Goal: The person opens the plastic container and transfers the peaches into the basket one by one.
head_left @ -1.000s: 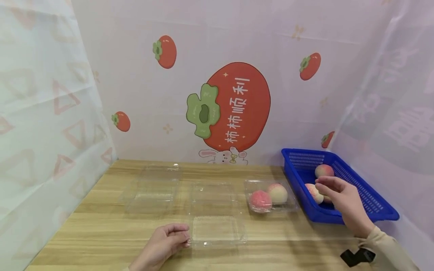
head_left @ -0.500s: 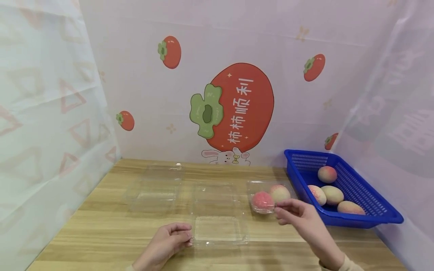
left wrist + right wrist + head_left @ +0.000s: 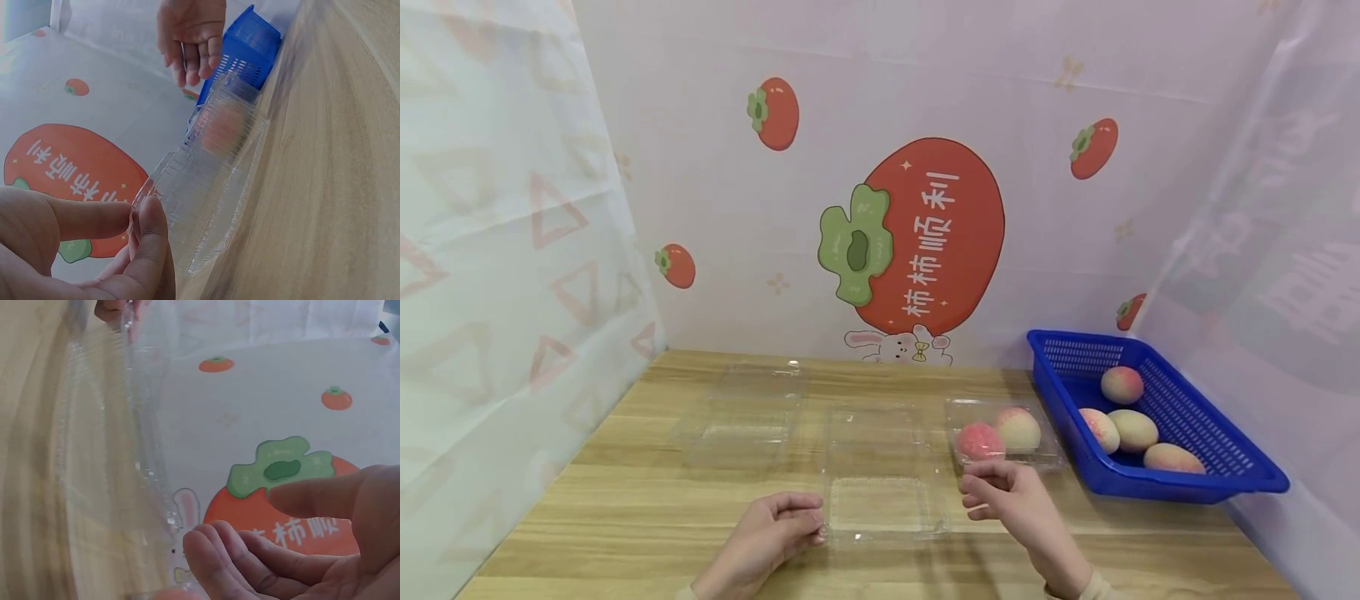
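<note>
In the head view, a clear plastic clamshell box (image 3: 880,504) lies with its lid raised at the middle front. My left hand (image 3: 767,537) pinches its left front rim; the left wrist view shows thumb and finger on the rim (image 3: 140,209). To the right of this box, my right hand (image 3: 1018,517) is above the table with fingers loosely bent, holding nothing. The right wrist view shows a gap between thumb and fingers. Behind that hand, a second clear box (image 3: 1048,458) holds a pink peach (image 3: 981,442) and a pale peach (image 3: 1018,430).
At the right stands a blue plastic basket (image 3: 1247,479) with several peaches, one of them a pale peach (image 3: 1133,431). A third clear box (image 3: 741,425) lies at the back left. Printed cloth walls (image 3: 1037,75) enclose the wooden table (image 3: 610,500).
My right hand has moved left from over the blue basket, past the box with peaches, to near the middle box. The left hand has stayed at the rim.
</note>
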`<state>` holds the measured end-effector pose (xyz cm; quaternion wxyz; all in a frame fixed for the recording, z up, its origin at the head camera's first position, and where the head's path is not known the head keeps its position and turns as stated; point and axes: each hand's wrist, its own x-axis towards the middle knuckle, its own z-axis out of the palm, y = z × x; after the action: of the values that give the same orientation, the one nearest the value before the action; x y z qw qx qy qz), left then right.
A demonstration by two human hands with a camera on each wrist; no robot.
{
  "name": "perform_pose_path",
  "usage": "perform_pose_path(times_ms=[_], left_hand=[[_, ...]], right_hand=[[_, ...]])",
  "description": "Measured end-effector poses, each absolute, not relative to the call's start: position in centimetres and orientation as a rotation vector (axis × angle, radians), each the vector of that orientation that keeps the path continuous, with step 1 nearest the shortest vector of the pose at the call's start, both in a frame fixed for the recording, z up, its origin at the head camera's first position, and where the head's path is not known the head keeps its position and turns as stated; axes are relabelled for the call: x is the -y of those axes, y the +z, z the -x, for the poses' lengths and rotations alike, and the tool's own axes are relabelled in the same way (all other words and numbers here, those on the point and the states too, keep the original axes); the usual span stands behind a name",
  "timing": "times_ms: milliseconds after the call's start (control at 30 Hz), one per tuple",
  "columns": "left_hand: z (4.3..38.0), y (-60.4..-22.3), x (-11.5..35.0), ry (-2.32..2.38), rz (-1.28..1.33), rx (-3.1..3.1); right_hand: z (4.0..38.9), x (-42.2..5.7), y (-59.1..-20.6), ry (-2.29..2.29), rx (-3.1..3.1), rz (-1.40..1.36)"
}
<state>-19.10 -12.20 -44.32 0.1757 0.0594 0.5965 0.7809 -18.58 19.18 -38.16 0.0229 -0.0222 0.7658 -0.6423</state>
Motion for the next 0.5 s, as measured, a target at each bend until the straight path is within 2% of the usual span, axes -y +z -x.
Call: perform_pose_path(times_ms=[233, 500], left_hand=[[19.2, -44.3, 12.2, 2.212, -0.165, -1.691], [19.2, -44.4, 12.3, 2.214, -0.165, -1.694]], right_hand=[[19.1, -18.9, -39.6, -1.936, -2.296, 0.196], [19.4, -18.8, -40.5, -1.928, -2.273, 0.136]])
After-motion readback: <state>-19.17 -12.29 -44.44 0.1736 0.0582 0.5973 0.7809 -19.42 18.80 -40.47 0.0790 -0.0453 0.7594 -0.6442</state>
